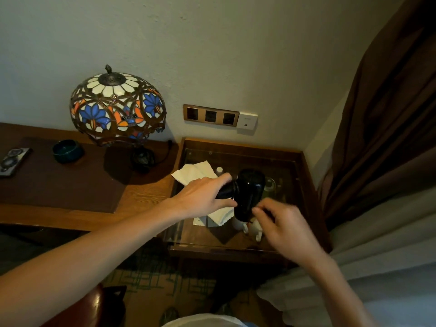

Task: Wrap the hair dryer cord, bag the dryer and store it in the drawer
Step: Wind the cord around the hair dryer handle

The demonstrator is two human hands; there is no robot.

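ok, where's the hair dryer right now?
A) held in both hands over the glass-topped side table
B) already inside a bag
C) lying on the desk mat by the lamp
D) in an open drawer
A: the left hand grips the black hair dryer at its handle end, and the right hand pinches at its lower end, above the glass-topped side table.

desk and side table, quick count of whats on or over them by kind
lamp: 1
bowl: 1
remote: 1
hair dryer: 1, left hand grips it, right hand at its end
white cloth: 1
white cups: 2
total: 7
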